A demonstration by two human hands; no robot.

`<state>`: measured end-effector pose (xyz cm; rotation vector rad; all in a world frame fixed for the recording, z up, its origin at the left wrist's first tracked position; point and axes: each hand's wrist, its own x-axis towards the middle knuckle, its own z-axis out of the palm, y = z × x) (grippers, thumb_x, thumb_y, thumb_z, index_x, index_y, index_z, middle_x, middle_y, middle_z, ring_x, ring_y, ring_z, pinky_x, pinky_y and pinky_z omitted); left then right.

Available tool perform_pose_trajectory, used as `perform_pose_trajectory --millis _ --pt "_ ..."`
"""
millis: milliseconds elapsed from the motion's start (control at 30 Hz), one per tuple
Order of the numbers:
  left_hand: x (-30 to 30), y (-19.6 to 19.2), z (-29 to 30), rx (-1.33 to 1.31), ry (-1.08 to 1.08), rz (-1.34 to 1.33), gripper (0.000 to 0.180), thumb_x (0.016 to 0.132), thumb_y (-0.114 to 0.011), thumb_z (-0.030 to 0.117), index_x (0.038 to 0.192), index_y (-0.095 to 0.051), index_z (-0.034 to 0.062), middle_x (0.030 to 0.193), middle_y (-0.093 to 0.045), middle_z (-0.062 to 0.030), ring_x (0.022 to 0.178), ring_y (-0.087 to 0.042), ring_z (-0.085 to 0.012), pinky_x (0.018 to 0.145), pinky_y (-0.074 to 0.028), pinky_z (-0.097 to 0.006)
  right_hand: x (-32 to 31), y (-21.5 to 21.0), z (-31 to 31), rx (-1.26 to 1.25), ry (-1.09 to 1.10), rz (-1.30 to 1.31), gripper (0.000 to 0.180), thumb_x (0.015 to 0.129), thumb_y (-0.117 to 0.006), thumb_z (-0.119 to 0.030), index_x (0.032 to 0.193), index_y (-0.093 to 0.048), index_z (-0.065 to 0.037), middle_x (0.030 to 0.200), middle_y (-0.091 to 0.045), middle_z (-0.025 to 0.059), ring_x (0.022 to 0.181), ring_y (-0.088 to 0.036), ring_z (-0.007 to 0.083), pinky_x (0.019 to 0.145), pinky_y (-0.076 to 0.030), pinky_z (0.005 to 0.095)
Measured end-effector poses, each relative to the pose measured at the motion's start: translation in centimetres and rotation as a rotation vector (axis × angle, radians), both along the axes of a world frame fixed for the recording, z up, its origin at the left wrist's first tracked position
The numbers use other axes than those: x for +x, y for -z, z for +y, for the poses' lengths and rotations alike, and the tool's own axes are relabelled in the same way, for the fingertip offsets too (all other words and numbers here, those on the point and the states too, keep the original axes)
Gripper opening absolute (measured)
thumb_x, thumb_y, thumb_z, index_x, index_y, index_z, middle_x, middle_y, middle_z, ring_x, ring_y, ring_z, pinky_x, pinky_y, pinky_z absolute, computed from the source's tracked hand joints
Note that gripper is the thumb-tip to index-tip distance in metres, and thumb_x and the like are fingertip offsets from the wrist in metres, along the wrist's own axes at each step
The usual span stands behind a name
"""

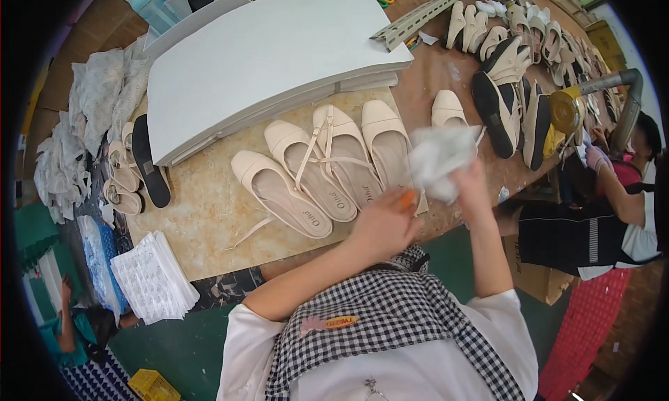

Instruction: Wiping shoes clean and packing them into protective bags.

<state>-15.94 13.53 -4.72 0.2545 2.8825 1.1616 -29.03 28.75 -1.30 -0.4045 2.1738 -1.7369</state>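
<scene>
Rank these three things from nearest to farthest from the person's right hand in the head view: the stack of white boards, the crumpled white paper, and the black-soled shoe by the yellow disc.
1. The crumpled white paper: held in the right hand itself.
2. The black-soled shoe: just beyond it, up and slightly to the right.
3. The stack of white boards: farthest, across the table to the left.

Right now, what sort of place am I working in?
Most likely a shoe workshop or small factory. Cream shoes lie in a row on the worktable, more pairs are lined up at its far end, and a stack of flat white boards sits beside them.
</scene>
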Motion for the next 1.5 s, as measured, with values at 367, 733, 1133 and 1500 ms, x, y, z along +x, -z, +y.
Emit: perform_pose_trajectory --millis 367,733,1133,1500 --pt "0.7 1.5 1.4 -0.16 0.062 0.191 0.046 0.081 -0.063 0.03 0.107 -0.064 -0.0075 0.114 -0.063 -0.0204 0.114 -0.057 -0.0293 0.101 -0.04 -0.038 -2.7 3.1 -6.6 0.417 -0.465 0.677 0.053 0.073 -0.07 -0.012 0.123 -0.057 0.0 0.094 -0.055 0.0139 0.087 -0.056 0.0314 0.075 -0.047 0.038" --pt "-10.3 -3.6 -21.6 -0.823 -0.452 0.42 0.038 0.086 -0.058 0.04 0.116 -0.064 0.0175 0.137 -0.046 -0.0229 0.131 -0.037 -0.039 0.108 -0.027 -0.057 -0.9 1.0 -3.2 0.343 -0.152 0.44 0.041 0.081 -0.069 -0.008 0.121 -0.061 -0.002 0.102 -0.058 0.0131 0.094 -0.058 0.0254 0.079 -0.047 0.0312" --pt "0.7 -9.4 -4.9 0.141 0.029 0.678 0.011 0.077 -0.065 0.016 0.084 -0.063 0.0084 0.095 -0.063 -0.0111 0.095 -0.062 -0.0284 0.085 -0.049 -0.041 4.6 -1.5 -4.9 -0.484 0.045 -0.745 0.048 0.093 -0.054 -0.009 0.14 -0.044 -0.001 0.131 -0.052 0.0118 0.12 -0.051 0.0201 0.101 -0.042 0.0319" --pt "-0.5 -5.4 -7.5 0.787 -0.688 0.1 0.042 0.088 -0.058 0.02 0.126 -0.051 0.0019 0.109 -0.06 -0.0191 0.101 -0.059 -0.0299 0.083 -0.047 -0.033 6.3 -4.4 -8.3 0.047 -0.357 0.454 0.062 0.08 -0.068 -0.004 0.137 -0.044 0.001 0.137 -0.05 0.0117 0.123 -0.051 0.0217 0.103 -0.041 0.0357"
